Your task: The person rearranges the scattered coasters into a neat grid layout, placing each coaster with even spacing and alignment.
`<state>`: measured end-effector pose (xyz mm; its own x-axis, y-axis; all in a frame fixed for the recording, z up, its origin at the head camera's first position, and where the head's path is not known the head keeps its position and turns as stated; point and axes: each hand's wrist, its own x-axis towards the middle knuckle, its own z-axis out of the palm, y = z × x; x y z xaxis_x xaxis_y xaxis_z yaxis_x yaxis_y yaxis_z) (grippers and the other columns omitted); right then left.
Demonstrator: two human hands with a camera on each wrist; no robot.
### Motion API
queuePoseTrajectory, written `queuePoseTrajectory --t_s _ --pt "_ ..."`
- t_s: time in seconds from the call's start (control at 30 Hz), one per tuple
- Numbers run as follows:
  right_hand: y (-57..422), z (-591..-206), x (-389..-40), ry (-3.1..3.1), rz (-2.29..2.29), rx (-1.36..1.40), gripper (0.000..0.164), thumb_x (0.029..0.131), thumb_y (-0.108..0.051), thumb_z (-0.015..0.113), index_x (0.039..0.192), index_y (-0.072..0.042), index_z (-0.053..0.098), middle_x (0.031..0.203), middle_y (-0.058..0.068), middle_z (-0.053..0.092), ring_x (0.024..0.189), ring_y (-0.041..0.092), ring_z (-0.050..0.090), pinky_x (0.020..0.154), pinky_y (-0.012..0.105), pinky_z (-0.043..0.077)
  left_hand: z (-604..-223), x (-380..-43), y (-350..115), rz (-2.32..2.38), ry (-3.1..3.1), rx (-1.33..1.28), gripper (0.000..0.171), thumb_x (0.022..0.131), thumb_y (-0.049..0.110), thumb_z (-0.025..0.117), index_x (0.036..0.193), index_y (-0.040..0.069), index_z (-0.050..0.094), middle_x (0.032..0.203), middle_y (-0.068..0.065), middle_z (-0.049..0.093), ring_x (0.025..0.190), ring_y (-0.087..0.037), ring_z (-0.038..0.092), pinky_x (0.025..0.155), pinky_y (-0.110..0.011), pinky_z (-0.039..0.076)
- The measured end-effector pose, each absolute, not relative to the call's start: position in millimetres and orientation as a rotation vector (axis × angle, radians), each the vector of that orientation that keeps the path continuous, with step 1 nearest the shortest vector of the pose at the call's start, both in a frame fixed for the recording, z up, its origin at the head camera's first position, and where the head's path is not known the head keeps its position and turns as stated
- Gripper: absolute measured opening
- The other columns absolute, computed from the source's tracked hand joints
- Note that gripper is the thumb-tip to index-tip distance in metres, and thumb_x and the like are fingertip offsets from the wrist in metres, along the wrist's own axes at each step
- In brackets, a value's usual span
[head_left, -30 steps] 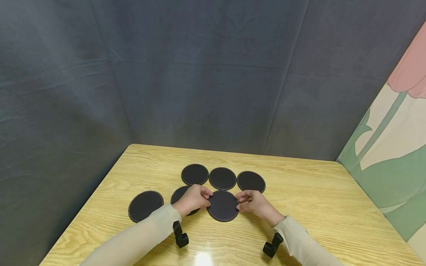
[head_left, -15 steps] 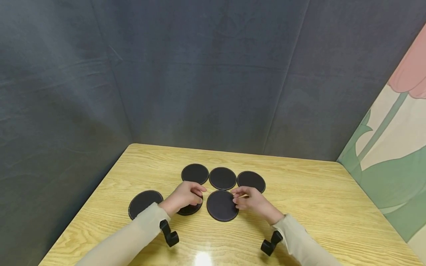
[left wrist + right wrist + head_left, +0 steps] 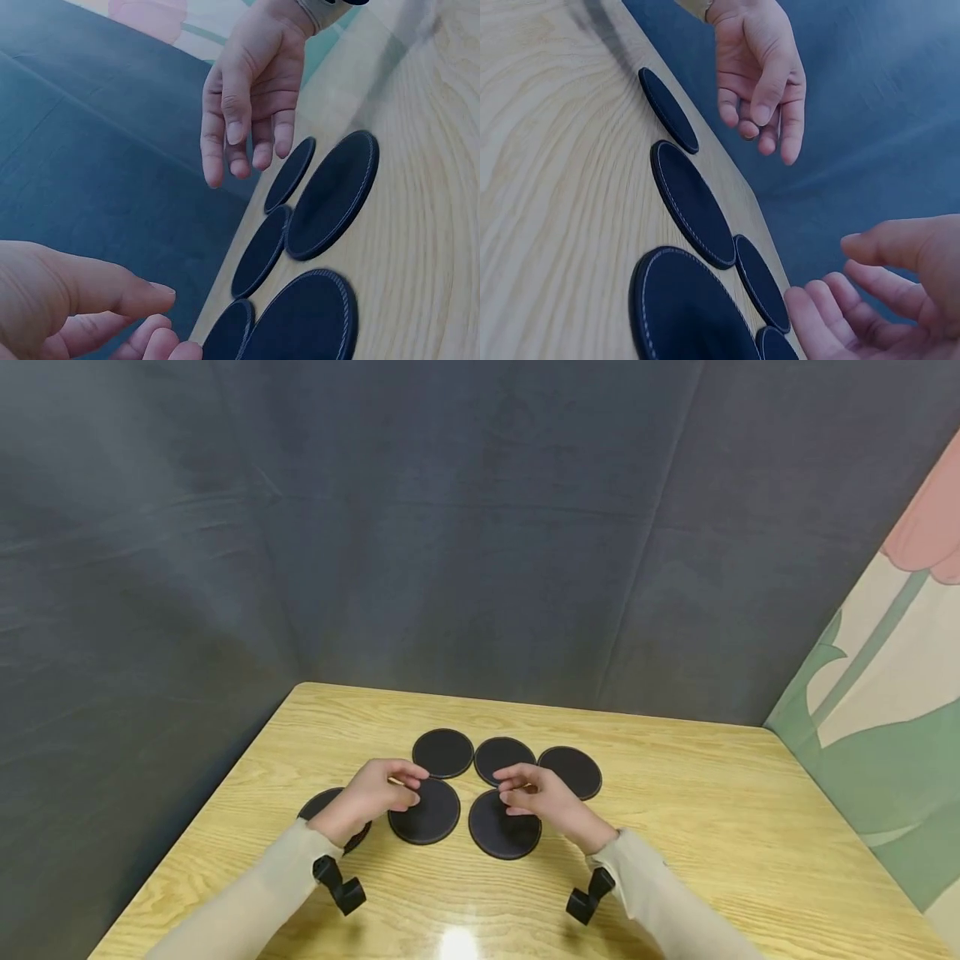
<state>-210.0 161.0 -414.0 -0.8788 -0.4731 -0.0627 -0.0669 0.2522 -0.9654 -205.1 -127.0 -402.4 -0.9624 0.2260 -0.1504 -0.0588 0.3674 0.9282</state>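
Several round black coasters with light stitching round their rims lie flat on the wooden table. Three form a back row: a left one (image 3: 442, 753), a middle one (image 3: 495, 755) and a right one (image 3: 576, 774). In front of them are two more, a left front coaster (image 3: 424, 814) and a right front coaster (image 3: 504, 833), with a gap between. My left hand (image 3: 372, 795), fingers loosely bent and holding nothing, hovers between the left front coaster and a partly hidden far-left coaster (image 3: 318, 804). Over the right front coaster hangs my right hand (image 3: 551, 797), also relaxed, thumb apart from the fingers.
The light wooden table (image 3: 697, 827) ends at a dark grey curtain (image 3: 465, 568) behind and on the left. A panel with a flower pattern (image 3: 885, 727) stands at the right. Each sleeved wrist carries a small black camera mount.
Both hands have come off the right front coaster's edges. The left has moved leftwards past the left front coaster; the right has drifted left and up over the right front one. The coasters have stayed put.
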Motion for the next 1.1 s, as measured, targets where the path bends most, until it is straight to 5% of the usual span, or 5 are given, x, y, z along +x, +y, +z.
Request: queuePoseTrajectory --t_s 0.47,0.8,1.1 --pt "106.3 -416.1 -232.8 2.124 -1.677 -0.646 0.04 0.096 -0.007 0.058 0.132 0.01 0.05 0.116 0.031 0.053 0.103 0.043 0.057 0.09 0.053 0.054 -396.7 -194.2 -178.1 1.714 2.438 0.059 0.041 0.083 -0.002 0.065 0.123 -0.007 0.059 0.114 -0.023 0.058 0.091 -0.018 0.061 0.079 -0.036 0.058" --pt "50.8 -416.0 -239.1 2.05 -1.642 -0.697 0.039 0.096 -0.005 0.058 0.131 0.009 0.05 0.107 0.014 0.057 0.108 0.046 0.055 0.086 0.036 0.057 -398.1 -183.6 -210.7 1.706 2.512 -0.043 0.04 0.087 0.001 0.063 0.126 -0.008 0.057 0.116 -0.025 0.057 0.093 -0.018 0.063 0.082 -0.038 0.058" --pt "11.4 -417.1 -239.9 2.058 -1.574 -0.704 0.036 0.094 -0.003 0.058 0.129 0.008 0.054 0.107 0.019 0.06 0.105 0.043 0.061 0.085 0.041 0.058 -405.0 -173.5 -238.4 1.703 2.561 -0.126 0.042 0.088 0.001 0.062 0.128 -0.01 0.055 0.115 -0.025 0.058 0.087 -0.014 0.063 0.078 -0.032 0.058"
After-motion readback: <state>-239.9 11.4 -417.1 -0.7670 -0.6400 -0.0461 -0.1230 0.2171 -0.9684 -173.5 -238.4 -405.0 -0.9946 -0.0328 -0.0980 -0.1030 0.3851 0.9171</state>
